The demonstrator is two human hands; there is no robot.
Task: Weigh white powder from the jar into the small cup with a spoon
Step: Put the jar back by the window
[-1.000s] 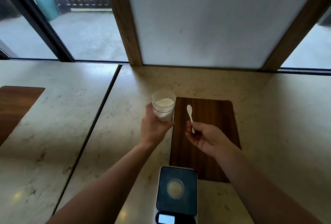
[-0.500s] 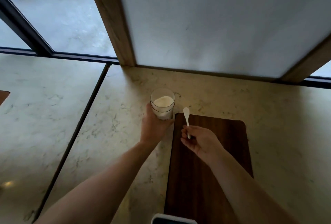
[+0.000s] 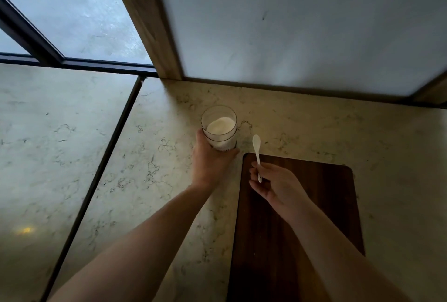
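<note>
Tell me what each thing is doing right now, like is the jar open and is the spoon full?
jar: upright on the counter, no lid on, partly filled with white powder, gripped by the left hand.
spoon: held by its handle in the right hand, bowl pointing away, looks empty.
wooden board: lying flat, nothing on it.
counter: bare apart from the jar and board.

wooden board cut off below, jar base behind left hand

A café-like counter: marble top, wooden board, big windows.
</note>
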